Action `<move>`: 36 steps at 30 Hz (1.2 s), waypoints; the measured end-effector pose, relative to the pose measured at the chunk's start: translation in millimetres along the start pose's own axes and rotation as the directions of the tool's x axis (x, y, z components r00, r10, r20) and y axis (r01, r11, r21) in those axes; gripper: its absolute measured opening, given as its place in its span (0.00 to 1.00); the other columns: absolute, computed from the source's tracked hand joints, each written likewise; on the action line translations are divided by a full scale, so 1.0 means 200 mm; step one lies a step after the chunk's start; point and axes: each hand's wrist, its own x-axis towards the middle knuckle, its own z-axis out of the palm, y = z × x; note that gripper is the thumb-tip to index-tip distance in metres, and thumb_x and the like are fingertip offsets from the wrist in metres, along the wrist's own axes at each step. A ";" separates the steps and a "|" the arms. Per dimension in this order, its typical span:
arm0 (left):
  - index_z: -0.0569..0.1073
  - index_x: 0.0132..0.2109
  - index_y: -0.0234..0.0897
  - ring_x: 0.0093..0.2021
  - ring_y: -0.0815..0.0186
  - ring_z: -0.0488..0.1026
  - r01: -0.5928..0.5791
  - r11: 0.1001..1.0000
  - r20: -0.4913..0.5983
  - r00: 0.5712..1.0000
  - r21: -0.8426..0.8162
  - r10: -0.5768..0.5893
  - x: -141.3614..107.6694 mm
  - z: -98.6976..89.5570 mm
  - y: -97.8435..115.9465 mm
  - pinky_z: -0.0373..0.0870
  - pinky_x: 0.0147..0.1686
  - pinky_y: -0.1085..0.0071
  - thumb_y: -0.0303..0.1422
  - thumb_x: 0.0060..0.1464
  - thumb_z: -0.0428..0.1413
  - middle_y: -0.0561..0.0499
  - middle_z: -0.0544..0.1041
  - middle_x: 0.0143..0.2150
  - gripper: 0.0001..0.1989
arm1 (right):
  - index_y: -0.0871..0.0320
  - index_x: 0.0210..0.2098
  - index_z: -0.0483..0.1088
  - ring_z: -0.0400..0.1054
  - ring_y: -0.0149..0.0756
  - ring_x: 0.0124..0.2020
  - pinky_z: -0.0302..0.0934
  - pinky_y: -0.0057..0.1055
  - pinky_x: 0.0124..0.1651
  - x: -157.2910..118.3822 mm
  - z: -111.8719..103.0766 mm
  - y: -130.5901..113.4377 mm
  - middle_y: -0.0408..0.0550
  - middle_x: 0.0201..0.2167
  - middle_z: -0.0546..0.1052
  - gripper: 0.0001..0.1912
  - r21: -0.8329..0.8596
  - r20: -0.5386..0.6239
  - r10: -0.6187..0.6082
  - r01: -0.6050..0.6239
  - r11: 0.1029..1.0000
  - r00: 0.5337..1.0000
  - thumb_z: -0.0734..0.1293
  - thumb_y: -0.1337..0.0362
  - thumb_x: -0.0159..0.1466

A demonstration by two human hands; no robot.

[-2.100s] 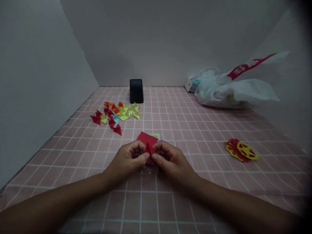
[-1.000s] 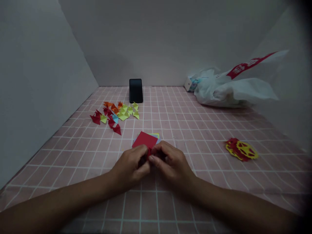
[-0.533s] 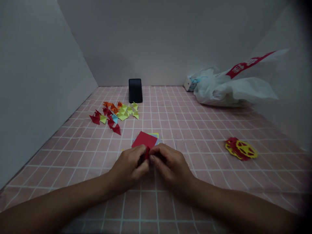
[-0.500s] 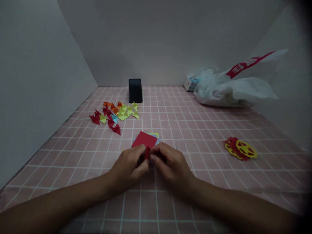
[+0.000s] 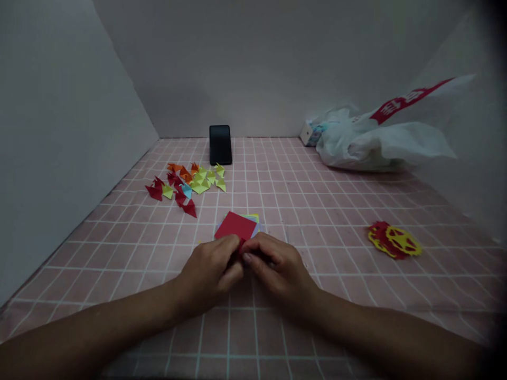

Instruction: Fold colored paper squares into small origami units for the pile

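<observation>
Between my fingertips is a small piece of folded red paper (image 5: 241, 245), mostly covered by the fingers. My left hand (image 5: 212, 266) pinches it from the left, thumb and index finger closed on it. From the right, my right hand (image 5: 277, 264) pinches it too, with thumb and fingertips together. Just beyond the hands lies a stack of coloured paper squares, a red sheet (image 5: 235, 225) on top and yellow and lilac edges showing under it. Farther back on the left sit several folded paper cranes (image 5: 200, 182) in red, orange, yellow-green and blue.
A black phone (image 5: 220, 145) leans upright near the back wall. At the back right, a white plastic bag (image 5: 368, 148) lies beside a small box (image 5: 309, 133). Red and yellow cut-out shapes (image 5: 396, 240) rest at the right on the pink checked tablecloth (image 5: 309, 206).
My fingers have closed in further around the folded red paper, so less of it shows. The view has shifted very slightly; the other things stay in place.
</observation>
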 end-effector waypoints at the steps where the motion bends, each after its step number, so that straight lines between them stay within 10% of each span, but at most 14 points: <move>1: 0.60 0.32 0.39 0.27 0.65 0.64 0.000 1.000 0.001 1.000 -0.001 0.000 0.00 0.00 0.00 0.57 0.28 0.70 0.27 0.56 0.49 0.53 0.68 0.28 0.06 | 0.56 0.34 0.70 0.69 0.34 0.34 0.62 0.31 0.39 0.00 0.00 0.00 0.44 0.32 0.75 0.07 0.009 0.013 -0.011 0.011 1.000 1.000 0.62 0.72 0.66; 36: 0.64 0.33 0.37 0.26 0.64 0.69 -0.092 0.985 -0.010 0.995 0.145 0.095 -0.01 0.01 -0.02 0.61 0.27 0.69 0.26 0.57 0.49 0.50 0.73 0.28 0.05 | 0.57 0.29 0.65 0.61 0.26 0.20 0.55 0.26 0.24 0.04 0.01 0.02 0.37 0.20 0.68 0.09 0.549 0.166 0.359 -0.389 0.740 0.918 0.67 0.61 0.63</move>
